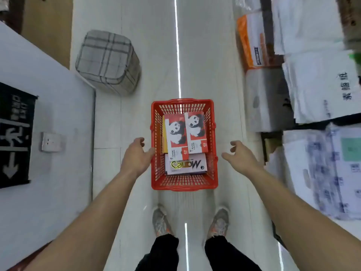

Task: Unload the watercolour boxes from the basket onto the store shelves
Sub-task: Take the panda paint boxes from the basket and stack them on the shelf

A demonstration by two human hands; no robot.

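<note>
A red plastic basket [156,173] stands on the pale floor in front of my feet. Inside lie two red-and-white watercolour boxes with a panda picture, one on the left [175,137] and one on the right [195,132]. Under them lies a white box with "Marie's" lettering [185,165]. My left hand [136,155] hovers at the basket's left rim, fingers spread, holding nothing. My right hand [240,155] hangs open just right of the basket, apart from it.
A checked grey cube stool [107,61] sits on the floor at the upper left. A white wall with a socket [51,141] and a black sign [15,133] runs along the left. Shelves with stacked paper packs [320,85] line the right side.
</note>
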